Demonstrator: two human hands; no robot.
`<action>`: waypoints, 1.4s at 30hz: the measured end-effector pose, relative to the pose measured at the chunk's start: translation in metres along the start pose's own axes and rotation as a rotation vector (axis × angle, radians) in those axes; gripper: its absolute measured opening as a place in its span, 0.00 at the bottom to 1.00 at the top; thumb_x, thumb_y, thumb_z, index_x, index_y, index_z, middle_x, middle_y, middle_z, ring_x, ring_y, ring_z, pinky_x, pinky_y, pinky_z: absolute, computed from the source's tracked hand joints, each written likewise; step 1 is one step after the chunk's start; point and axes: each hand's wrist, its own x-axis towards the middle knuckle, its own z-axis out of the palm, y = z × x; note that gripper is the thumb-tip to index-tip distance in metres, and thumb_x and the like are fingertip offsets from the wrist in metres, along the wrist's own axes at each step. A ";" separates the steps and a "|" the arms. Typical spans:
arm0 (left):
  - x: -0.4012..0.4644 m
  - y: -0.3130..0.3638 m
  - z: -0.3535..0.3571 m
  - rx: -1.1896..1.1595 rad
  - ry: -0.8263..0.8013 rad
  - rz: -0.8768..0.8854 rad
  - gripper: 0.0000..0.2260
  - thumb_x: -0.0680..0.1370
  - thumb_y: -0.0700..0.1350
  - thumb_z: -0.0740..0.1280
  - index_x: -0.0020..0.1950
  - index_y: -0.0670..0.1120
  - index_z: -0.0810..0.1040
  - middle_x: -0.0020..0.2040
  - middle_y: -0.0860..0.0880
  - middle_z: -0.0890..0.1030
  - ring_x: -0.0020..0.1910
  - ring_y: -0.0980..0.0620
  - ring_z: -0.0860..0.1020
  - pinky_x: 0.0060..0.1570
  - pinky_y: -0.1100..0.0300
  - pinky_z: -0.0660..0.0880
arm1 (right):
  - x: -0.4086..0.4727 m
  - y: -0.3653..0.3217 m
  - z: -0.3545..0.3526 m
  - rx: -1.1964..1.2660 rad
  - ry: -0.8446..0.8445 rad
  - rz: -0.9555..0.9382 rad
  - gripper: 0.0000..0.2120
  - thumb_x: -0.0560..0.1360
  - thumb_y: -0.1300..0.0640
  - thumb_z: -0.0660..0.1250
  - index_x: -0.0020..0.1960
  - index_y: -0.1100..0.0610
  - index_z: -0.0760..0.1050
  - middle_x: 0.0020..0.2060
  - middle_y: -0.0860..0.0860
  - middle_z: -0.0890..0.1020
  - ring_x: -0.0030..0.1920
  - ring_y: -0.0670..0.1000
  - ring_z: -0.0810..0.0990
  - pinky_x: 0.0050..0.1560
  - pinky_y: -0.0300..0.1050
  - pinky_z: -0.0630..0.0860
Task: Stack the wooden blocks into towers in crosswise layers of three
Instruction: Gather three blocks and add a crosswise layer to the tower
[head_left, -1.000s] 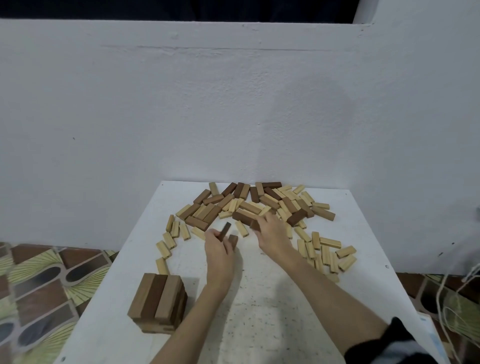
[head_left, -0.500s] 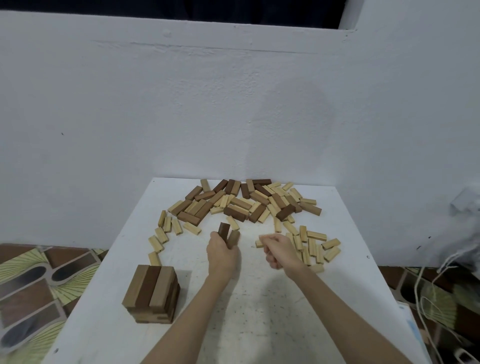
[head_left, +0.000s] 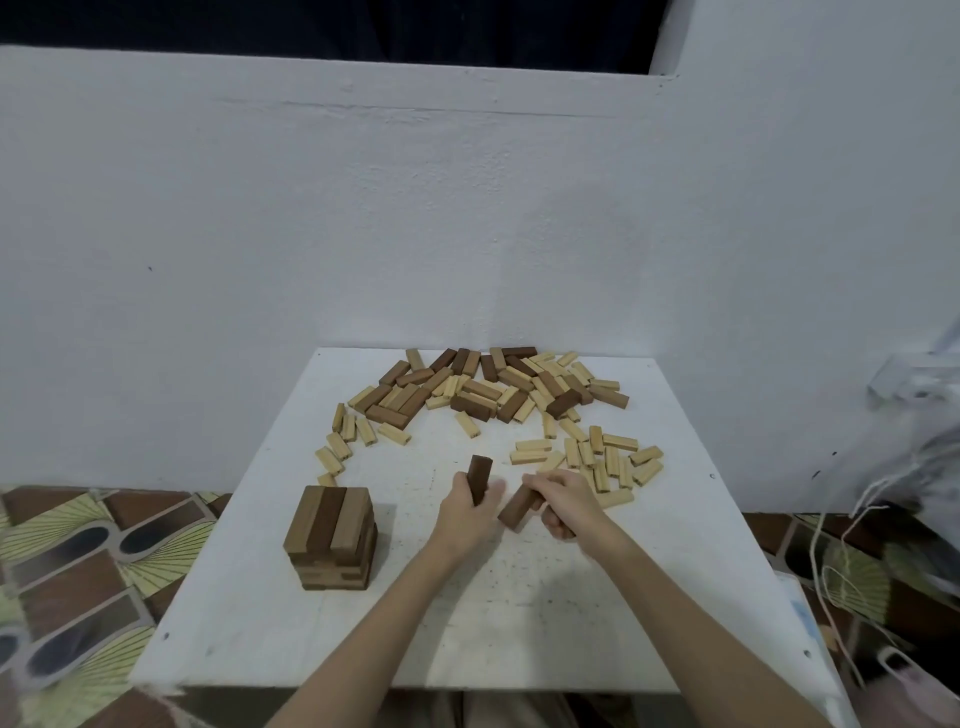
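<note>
Gripping a dark brown block (head_left: 478, 477) upright, my left hand (head_left: 467, 512) sits at the middle of the white table (head_left: 519, 623). My right hand (head_left: 569, 501) curls round a second brown block (head_left: 517, 509), tilted, its low end toward the left hand. A squat tower (head_left: 332, 538) of mixed dark and pale layers stands left of both. Loose blocks (head_left: 493, 389), pale and brown, lie scattered along the far edge and right side.

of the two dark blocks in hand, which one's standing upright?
The dark block gripped by the left hand: it points straight up. The brown block in the right hand lies tilted, slanting down toward the table.
</note>
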 end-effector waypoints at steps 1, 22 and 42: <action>-0.001 -0.003 -0.002 0.020 -0.003 -0.011 0.10 0.81 0.47 0.58 0.55 0.42 0.62 0.42 0.49 0.71 0.35 0.57 0.69 0.31 0.67 0.65 | -0.002 0.003 -0.002 0.014 0.007 -0.006 0.10 0.77 0.54 0.67 0.39 0.58 0.73 0.19 0.46 0.72 0.20 0.47 0.62 0.22 0.35 0.57; 0.010 -0.031 -0.021 0.450 -0.203 0.150 0.23 0.71 0.52 0.73 0.64 0.48 0.74 0.59 0.49 0.71 0.61 0.50 0.66 0.59 0.57 0.69 | -0.012 0.045 0.012 -0.348 0.058 -0.179 0.19 0.69 0.49 0.75 0.52 0.60 0.76 0.41 0.48 0.76 0.41 0.46 0.74 0.37 0.36 0.69; 0.006 -0.038 -0.030 0.291 -0.218 0.086 0.22 0.71 0.31 0.68 0.62 0.47 0.73 0.53 0.48 0.74 0.42 0.55 0.72 0.35 0.73 0.71 | -0.020 0.032 -0.002 -0.493 -0.240 -0.261 0.12 0.65 0.64 0.78 0.45 0.53 0.81 0.39 0.48 0.82 0.40 0.44 0.80 0.45 0.37 0.78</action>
